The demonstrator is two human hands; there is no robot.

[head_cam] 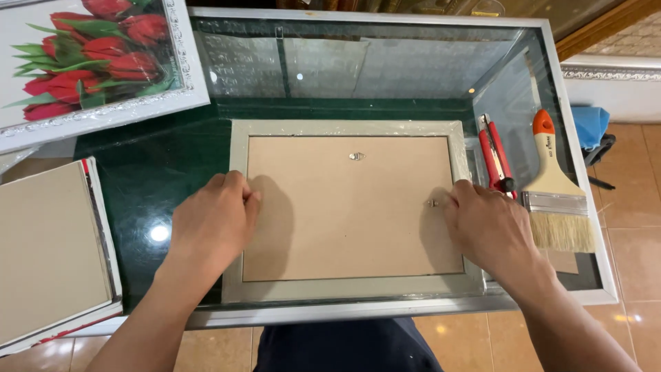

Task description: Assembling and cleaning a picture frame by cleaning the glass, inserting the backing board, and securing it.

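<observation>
A grey picture frame (351, 210) lies face down on the glass table (385, 62). The left hand (212, 222) and right hand (490, 226) press curled fingers on its brown backing board's (351, 220) side edges. A wide paintbrush (556, 189) and red cutter (497, 160) lie just right; a tulip picture (89, 58) sits upper left.

A single head-worn camera looks steeply down from close above the near edge of the glass desk (172, 158), facing away from the person; its far edge runs along the top.

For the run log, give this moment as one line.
left hand: on picture frame left edge | right hand: right edge | paintbrush: untouched
</observation>
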